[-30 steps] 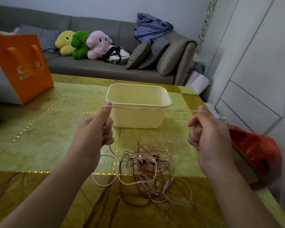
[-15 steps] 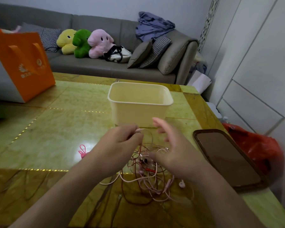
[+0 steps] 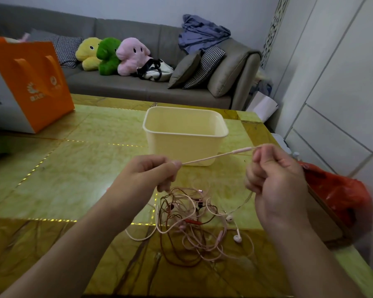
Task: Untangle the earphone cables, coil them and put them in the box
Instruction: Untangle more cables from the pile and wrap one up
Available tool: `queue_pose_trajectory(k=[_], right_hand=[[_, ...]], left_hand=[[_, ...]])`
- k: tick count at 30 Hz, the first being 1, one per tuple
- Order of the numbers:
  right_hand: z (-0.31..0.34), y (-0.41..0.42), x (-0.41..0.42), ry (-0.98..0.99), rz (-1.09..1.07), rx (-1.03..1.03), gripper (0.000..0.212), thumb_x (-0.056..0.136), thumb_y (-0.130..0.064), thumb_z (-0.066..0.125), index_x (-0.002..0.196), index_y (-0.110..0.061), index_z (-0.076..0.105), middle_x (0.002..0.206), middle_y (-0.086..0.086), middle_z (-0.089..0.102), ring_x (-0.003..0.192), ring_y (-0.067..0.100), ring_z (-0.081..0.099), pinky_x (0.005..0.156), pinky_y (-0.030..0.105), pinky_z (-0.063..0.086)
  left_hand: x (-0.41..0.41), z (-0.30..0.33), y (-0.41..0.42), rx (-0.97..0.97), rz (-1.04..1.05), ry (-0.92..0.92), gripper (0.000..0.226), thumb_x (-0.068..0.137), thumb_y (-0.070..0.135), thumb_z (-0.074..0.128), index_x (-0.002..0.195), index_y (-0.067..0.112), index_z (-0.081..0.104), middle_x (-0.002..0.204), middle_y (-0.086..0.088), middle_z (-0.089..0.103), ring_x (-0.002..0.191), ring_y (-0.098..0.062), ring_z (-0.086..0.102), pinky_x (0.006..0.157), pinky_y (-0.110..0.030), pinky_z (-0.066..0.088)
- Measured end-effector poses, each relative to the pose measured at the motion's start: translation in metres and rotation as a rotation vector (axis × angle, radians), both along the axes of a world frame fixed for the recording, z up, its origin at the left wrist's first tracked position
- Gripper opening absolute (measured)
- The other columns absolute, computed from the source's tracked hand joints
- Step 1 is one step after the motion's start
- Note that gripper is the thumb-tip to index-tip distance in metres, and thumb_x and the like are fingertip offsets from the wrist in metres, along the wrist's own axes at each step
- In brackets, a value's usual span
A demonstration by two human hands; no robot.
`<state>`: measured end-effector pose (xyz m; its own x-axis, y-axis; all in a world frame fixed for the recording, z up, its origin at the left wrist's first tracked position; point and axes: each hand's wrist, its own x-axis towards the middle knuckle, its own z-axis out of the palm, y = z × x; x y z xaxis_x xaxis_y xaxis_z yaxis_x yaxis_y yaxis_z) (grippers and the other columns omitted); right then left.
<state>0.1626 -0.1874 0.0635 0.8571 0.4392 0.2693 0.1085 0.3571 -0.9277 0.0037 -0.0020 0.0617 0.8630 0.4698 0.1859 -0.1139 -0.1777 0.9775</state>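
A pale pink earphone cable (image 3: 215, 156) runs taut between my hands, above the table and in front of the cream plastic box (image 3: 185, 134). My left hand (image 3: 144, 175) pinches one end of that stretch between thumb and fingers. My right hand (image 3: 274, 175) grips the other end near a small inline piece, and the cable loops down from it to the table. Below my hands lies a tangle of pink and brown earphone cables (image 3: 190, 224) with white earbuds (image 3: 237, 238) at its right side.
The green marble table (image 3: 73, 168) carries an orange paper bag (image 3: 30, 82) at the far left. A red plastic bag (image 3: 340, 196) hangs off the right edge. A grey sofa with plush toys (image 3: 112, 54) stands behind the table, white cabinets at the right.
My hands came together over the tangle half a second ago, and have now parted again with a shorter stretch of pink cable between them. The view has shifted slightly.
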Motion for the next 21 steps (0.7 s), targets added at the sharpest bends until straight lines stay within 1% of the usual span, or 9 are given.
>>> queue_pose_trajectory(k=[6, 9, 11, 13, 14, 16, 17, 19, 21], right_hand=[[0.000, -0.015, 0.027, 0.183, -0.245, 0.090, 0.040, 0.113, -0.016, 0.042, 0.074, -0.017, 0.054, 0.055, -0.004, 0.029, 0.046, 0.012, 0.021, 0.044, 0.026, 0.017], [-0.011, -0.013, 0.034, 0.169, -0.245, -0.290, 0.034, 0.099, -0.008, 0.054, 0.066, -0.015, 0.058, 0.051, 0.001, 0.038, 0.043, 0.015, 0.028, 0.043, 0.024, 0.020], [-0.017, -0.008, 0.028, 0.100, -0.141, -0.680, 0.027, 0.093, -0.005, 0.061, 0.067, -0.009, 0.068, 0.056, 0.009, 0.056, 0.047, 0.020, 0.043, 0.046, 0.028, 0.034], [-0.017, -0.002, 0.014, -0.051, -0.020, -1.026, 0.016, 0.093, -0.010, 0.065, 0.095, -0.016, 0.079, 0.087, 0.008, 0.077, 0.065, 0.016, 0.063, 0.061, 0.030, 0.048], [-0.015, 0.001, 0.004, -0.142, 0.028, -1.139, 0.031, 0.092, -0.010, 0.065, 0.119, -0.021, 0.075, 0.113, 0.005, 0.076, 0.082, 0.012, 0.068, 0.069, 0.030, 0.053], [-0.012, 0.008, -0.011, -0.334, 0.054, -1.135, 0.077, 0.088, -0.009, 0.068, 0.158, -0.032, 0.043, 0.157, -0.004, 0.048, 0.130, 0.012, 0.056, 0.102, 0.036, 0.053], [-0.008, 0.011, -0.020, -0.417, 0.097, -1.062, 0.088, 0.088, -0.010, 0.070, 0.163, -0.036, 0.032, 0.164, -0.011, 0.036, 0.145, 0.011, 0.042, 0.116, 0.037, 0.044], [-0.007, 0.017, -0.034, -0.530, 0.225, -0.874, 0.082, 0.093, -0.015, 0.072, 0.161, -0.040, 0.035, 0.154, -0.022, 0.047, 0.135, 0.004, 0.051, 0.110, 0.026, 0.048], [-0.011, 0.023, -0.040, -0.511, 0.308, -0.748, 0.043, 0.101, -0.022, 0.068, 0.140, -0.037, 0.059, 0.108, -0.020, 0.070, 0.093, 0.004, 0.068, 0.078, 0.027, 0.055]], left_hand=[[-0.001, -0.006, 0.018, -0.300, 0.087, -0.090, 0.030, 0.095, 0.018, 0.062, 0.067, 0.011, 0.053, 0.068, -0.005, 0.039, 0.062, -0.020, 0.043, 0.073, -0.036, 0.048], [0.000, -0.007, 0.022, -0.360, 0.112, -0.123, 0.031, 0.102, 0.009, 0.055, 0.071, 0.010, 0.059, 0.070, -0.003, 0.039, 0.060, -0.017, 0.038, 0.066, -0.033, 0.044], [0.001, -0.006, 0.018, -0.303, 0.118, -0.110, 0.030, 0.102, 0.010, 0.057, 0.074, 0.009, 0.067, 0.067, -0.003, 0.036, 0.060, -0.016, 0.034, 0.059, -0.028, 0.038], [0.001, -0.006, 0.012, -0.170, 0.109, -0.075, 0.027, 0.102, 0.013, 0.061, 0.078, 0.007, 0.070, 0.064, -0.002, 0.036, 0.060, -0.017, 0.033, 0.057, -0.029, 0.034], [0.001, -0.007, 0.009, -0.082, 0.098, -0.049, 0.026, 0.103, 0.017, 0.063, 0.080, 0.009, 0.073, 0.063, -0.002, 0.036, 0.061, -0.020, 0.033, 0.057, -0.032, 0.033], [0.001, -0.009, 0.005, 0.092, 0.062, 0.007, 0.024, 0.103, 0.025, 0.066, 0.085, 0.015, 0.077, 0.065, -0.005, 0.037, 0.063, -0.024, 0.032, 0.059, -0.036, 0.028], [0.002, -0.011, 0.003, 0.153, 0.047, 0.029, 0.022, 0.102, 0.027, 0.067, 0.087, 0.017, 0.078, 0.065, -0.005, 0.037, 0.063, -0.024, 0.031, 0.059, -0.037, 0.026], [0.004, -0.015, 0.001, 0.224, 0.029, 0.053, 0.017, 0.101, 0.028, 0.070, 0.088, 0.022, 0.080, 0.061, -0.003, 0.042, 0.060, -0.021, 0.034, 0.058, -0.036, 0.025], [0.005, -0.017, 0.000, 0.287, 0.024, 0.073, 0.016, 0.099, 0.032, 0.072, 0.087, 0.027, 0.081, 0.059, -0.004, 0.051, 0.058, -0.014, 0.039, 0.056, -0.033, 0.029]])
